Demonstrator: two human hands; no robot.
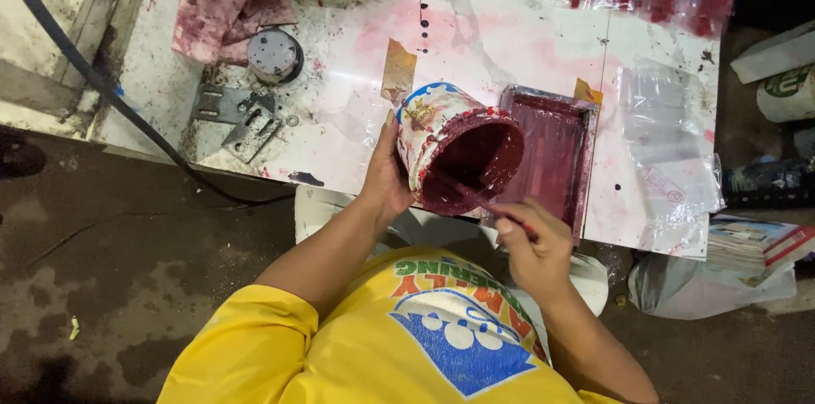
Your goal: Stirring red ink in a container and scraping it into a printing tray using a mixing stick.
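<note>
Over stained table (340, 107), left hand (386, 179) grips tilted can (454, 149); right hand (531, 243) pinches brush (475, 196) inside.

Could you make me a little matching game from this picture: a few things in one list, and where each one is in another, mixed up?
Things:
1. paint can
2. thin stick
3. stained rag
4. paint tray

Places:
A. on the table, just right of the tilted can
B. far left of the table, beside a round lid
C. held tilted in the left hand
D. in the right hand, reaching into the can

Pairs: 1-C, 2-D, 3-B, 4-A
</note>
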